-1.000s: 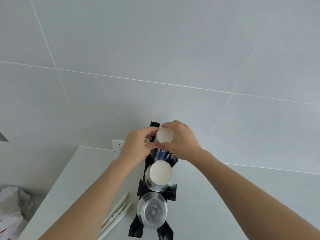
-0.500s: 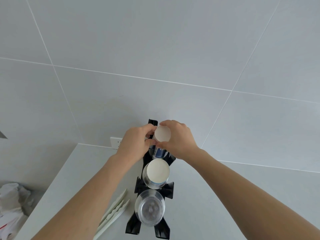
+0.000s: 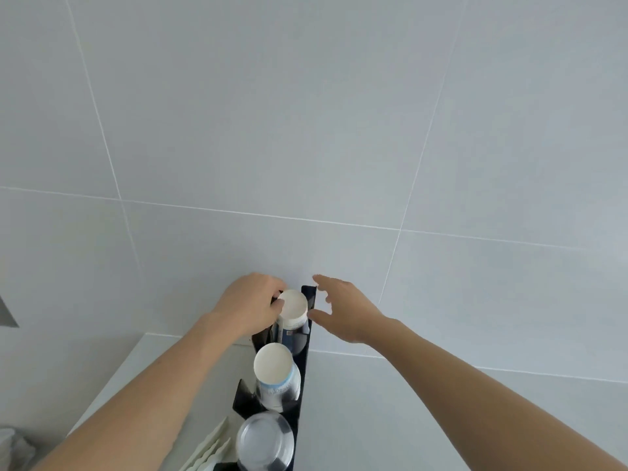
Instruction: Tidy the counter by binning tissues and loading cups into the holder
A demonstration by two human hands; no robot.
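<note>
A black cup holder stands on the white counter against the tiled wall. Three cups sit upside down on it. The top one is a white paper cup with blue print. My left hand grips this cup from the left, fingers on its upturned base. My right hand hovers just right of the holder's top, fingers spread and off the cup. Below are a second white paper cup and a clear cup at the bottom.
A white ribbed object lies on the counter left of the holder's foot. A crumpled white bag shows at the lower left, beyond the counter's left edge. The tiled wall rises directly behind the holder.
My right hand has let go of the top paper cup and opened, moving right. My left hand still holds it. The view has shifted, so the holder appears further right.
</note>
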